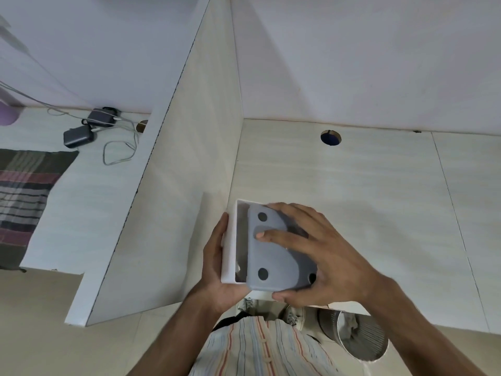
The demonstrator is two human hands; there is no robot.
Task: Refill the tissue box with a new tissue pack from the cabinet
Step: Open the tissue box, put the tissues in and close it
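Tissue box (229, 251): white, rectangular, smooth hard walls; I see it held over the near edge of the table (352, 199), just right of the upright divider (176, 185).
Base panel (271, 256): grey, matte, rounded corners, dark round pads; sits askew in the box's open face.
Left grip: left hand (217, 267) clasps the box's left wall.
Right grip: right hand (320, 251) spans the panel, index finger flat, thumb at its near edge.
Table surface: pale wood-grain laminate.

White rectangular plastic tissue box (229, 248), held above a pale wood-grain desk (352, 199); left hand (217, 267) grips its side wall. Grey rounded plastic base panel (273, 264) with dark round pads, tilted in the box's opening; right hand (320, 256) grips it, forefinger on its oval recess.
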